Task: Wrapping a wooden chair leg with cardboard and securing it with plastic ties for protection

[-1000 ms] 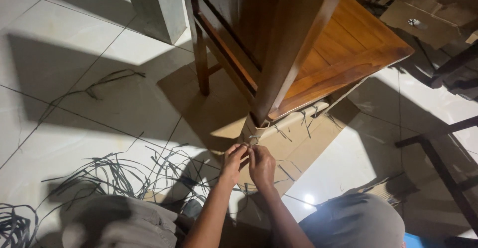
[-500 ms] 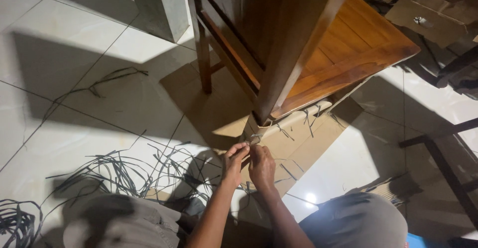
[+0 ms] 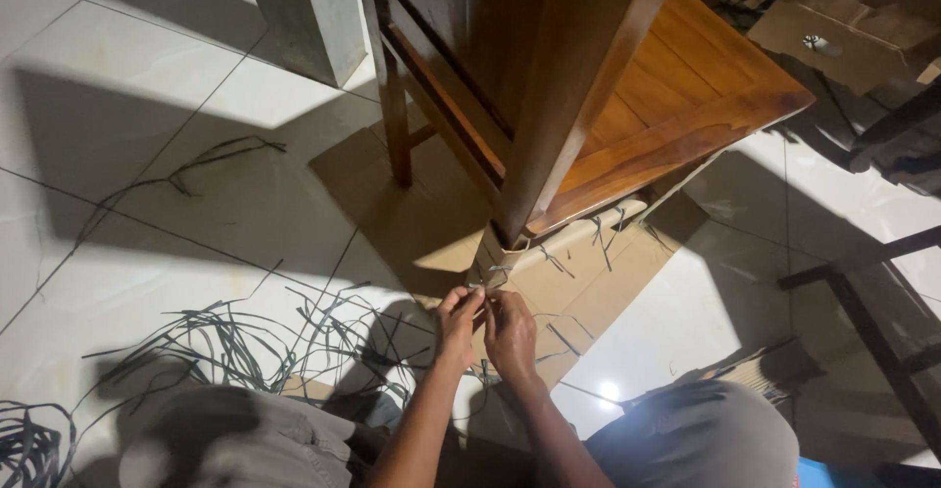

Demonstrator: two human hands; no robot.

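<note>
Two hands at the cardboard-wrapped foot of one wooden table leg.
Left hand [image 3: 458, 317] and right hand [image 3: 511, 328], fingertips pinched together on one thin strap [image 3: 487, 290] just below the table leg [image 3: 555, 106]; one cardboard sheet [image 3: 588, 282] beneath; loose dark strips [image 3: 235, 346], uncountable, left of it.

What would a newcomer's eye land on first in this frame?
Probably the wooden chair filling the upper middle, its nearest leg wrapped in cardboard at the foot. Just below that leg, the left hand and right hand meet, fingertips pinching a thin strap at the wrapping. To the lower left, a tangle of dark plastic strips sprawls across the pale tiled floor.
</note>
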